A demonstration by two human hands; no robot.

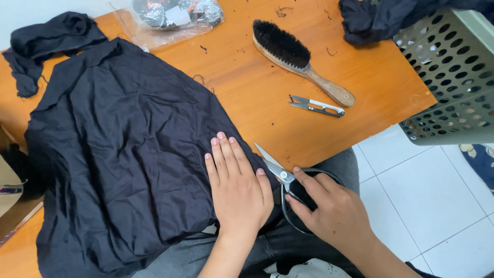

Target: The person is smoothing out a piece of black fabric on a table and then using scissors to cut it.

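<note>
2 hands work at the near edge of an orange worktop [267, 98], seen from the head camera. The left hand [237, 183] lies flat on a dark cloth [123, 149], fingers straight and close together, palm down; it looks to be pinning the cloth so that its edge stays put. The cloth is spread wide across the left of the worktop and spills over the near edge onto the person's lap.

The right hand [329, 208] grips the big black loops of a pair of scissors [280, 172], fingers curled over the handles. The blades are nearly closed and point up and left, tip just beside the cloth's right edge and touching the left hand's side, which keeps the cutting line close to the pinned spot.

Farther back lie a wooden brush [298, 59] with black bristles and 1 small thread snip [316, 105], both well apart from the hands, within reach. A perforated basket [453, 82] hangs off the right, more dark cloth behind it. A clear bag [175, 15] sits at the far edge.
</note>
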